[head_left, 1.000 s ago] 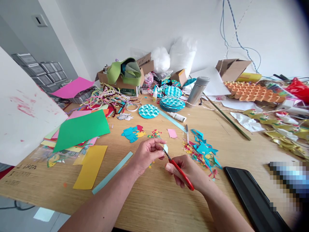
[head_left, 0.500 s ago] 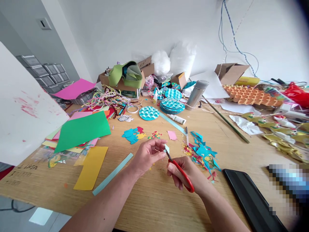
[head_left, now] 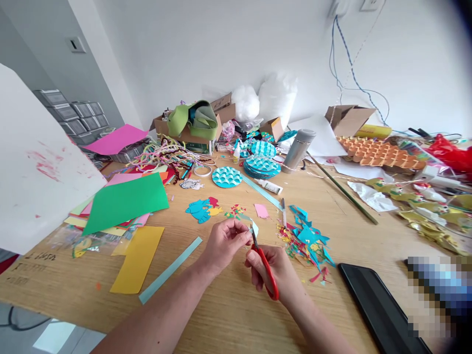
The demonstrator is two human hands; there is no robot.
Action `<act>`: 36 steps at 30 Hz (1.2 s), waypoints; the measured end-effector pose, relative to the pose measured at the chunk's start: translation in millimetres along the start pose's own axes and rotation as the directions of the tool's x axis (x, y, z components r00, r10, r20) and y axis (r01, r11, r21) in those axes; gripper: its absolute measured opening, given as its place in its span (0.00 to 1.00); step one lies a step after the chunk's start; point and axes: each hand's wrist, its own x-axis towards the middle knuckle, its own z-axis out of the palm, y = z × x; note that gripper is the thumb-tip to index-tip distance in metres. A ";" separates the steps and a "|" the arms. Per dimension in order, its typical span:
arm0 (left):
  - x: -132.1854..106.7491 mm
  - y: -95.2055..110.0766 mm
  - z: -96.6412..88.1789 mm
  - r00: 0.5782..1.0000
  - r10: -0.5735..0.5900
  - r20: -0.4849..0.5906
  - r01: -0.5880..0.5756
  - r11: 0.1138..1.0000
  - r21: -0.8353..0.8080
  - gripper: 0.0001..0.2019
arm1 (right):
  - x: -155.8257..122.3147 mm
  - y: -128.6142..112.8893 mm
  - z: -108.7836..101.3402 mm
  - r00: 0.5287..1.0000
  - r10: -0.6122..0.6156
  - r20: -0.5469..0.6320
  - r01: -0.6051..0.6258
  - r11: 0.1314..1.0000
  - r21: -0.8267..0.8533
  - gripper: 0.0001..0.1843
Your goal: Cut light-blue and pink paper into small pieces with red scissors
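Note:
My left hand (head_left: 229, 244) is closed, thumb and fingers pinching a small piece of pale blue paper (head_left: 254, 229). Red-handled scissors (head_left: 268, 275) are in my right hand (head_left: 271, 268), with fingers wrapped round the handles. Their blades point up and touch or pass beside the paper. Beyond my left hand lie blue, red and yellow fish cutouts (head_left: 199, 210) and a heap of tiny confetti bits (head_left: 236, 211). A pale blue paper strip (head_left: 170, 270) rests left of my left forearm. Blue paper scraps (head_left: 311, 233) lie to the right of my right hand.
Coloured paper sheets (head_left: 127, 204) are piled at left. Farther back stand blue scaled discs (head_left: 261, 166), a glue bottle (head_left: 270, 186) and a grey thermos (head_left: 299, 150). A black phone-like device (head_left: 376, 305) lies at right. A green stick (head_left: 342, 189) slants across the back right.
The scissors have turned more upright and shifted slightly left with my right hand. My left hand still pinches the pale blue paper. The view has tilted slightly upward.

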 end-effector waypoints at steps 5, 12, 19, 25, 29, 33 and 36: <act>0.0 -0.9 0.5 1.000 0.011 0.000 -0.011 1.000 0.006 0.06 | -0.9 2.0 -0.7 1.000 -0.006 -0.017 0.006 0.999 -0.037 0.28; 0.7 0.8 -0.9 0.988 0.144 -0.049 -0.146 0.989 -0.035 0.05 | -3.1 2.2 -3.1 0.982 -0.111 0.150 0.123 0.990 -0.071 0.32; 2.6 4.7 -5.2 0.997 0.054 -0.060 -0.063 0.984 -0.165 0.05 | -13.3 -9.8 -21.0 0.939 -0.087 0.333 0.101 0.995 -0.025 0.32; 2.4 5.7 -3.6 0.999 0.044 -0.031 -0.049 0.985 -0.165 0.05 | -16.0 -12.3 -28.9 0.936 -0.130 0.328 0.115 0.991 0.065 0.33; 0.0 6.8 -2.5 0.999 0.046 -0.012 -0.047 0.993 -0.107 0.05 | -13.2 -11.3 -24.4 0.958 -0.051 0.284 0.047 0.999 0.023 0.32; 0.7 7.4 -2.9 0.999 0.047 -0.028 -0.049 0.995 -0.091 0.05 | -10.9 -11.4 -23.2 0.966 -0.001 0.259 0.005 1.000 -0.012 0.32; 2.2 7.4 -3.2 0.998 0.053 -0.026 -0.055 0.995 -0.084 0.04 | -10.9 -12.0 -23.9 0.964 0.015 0.266 -0.006 0.999 -0.035 0.33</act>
